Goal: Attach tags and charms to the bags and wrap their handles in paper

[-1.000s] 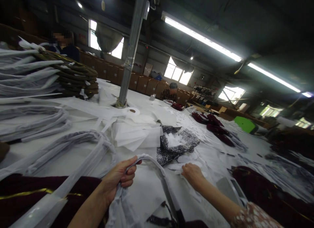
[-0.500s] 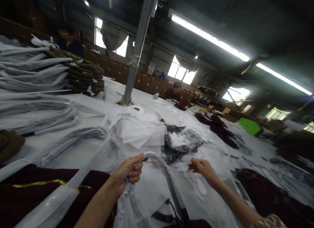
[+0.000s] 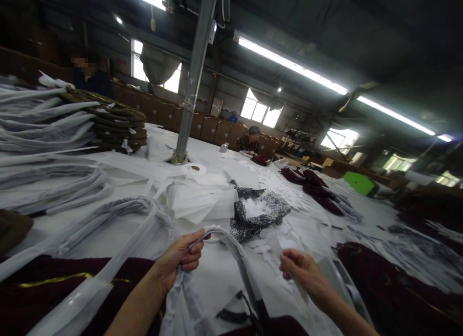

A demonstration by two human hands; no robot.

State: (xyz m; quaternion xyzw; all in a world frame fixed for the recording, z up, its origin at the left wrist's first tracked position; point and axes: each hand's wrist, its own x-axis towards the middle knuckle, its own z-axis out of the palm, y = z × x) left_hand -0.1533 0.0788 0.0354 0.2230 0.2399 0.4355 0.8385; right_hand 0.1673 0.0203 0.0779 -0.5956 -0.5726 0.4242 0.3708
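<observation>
In my left hand (image 3: 184,259), the fingers are wrapped round a bag handle (image 3: 237,249) covered in thin white wrapping. It arches up and curves down to the right, to a dark end near a black cord (image 3: 238,314). My right hand (image 3: 302,268) is to the right of the handle, thumb and fingers pinched on a small, thin white slip (image 3: 275,242), slightly blurred. Several such slips lie on the table (image 3: 213,268) just beyond it. A maroon bag (image 3: 47,283) with a gold zip and a wrapped strap lies at lower left.
Left stands a stack of brown bags (image 3: 117,121) with wrapped straps. White sheets (image 3: 202,201) and a black-and-white patterned cloth (image 3: 260,220) lie ahead. A metal post (image 3: 191,85) rises from the table. More maroon bags (image 3: 390,287) are at right. Two people are beyond the table.
My right hand has drawn back a little from the loose slips, with a thin slip now showing at its fingertips. My left hand keeps its grip on the handle. The view has shifted slightly.
</observation>
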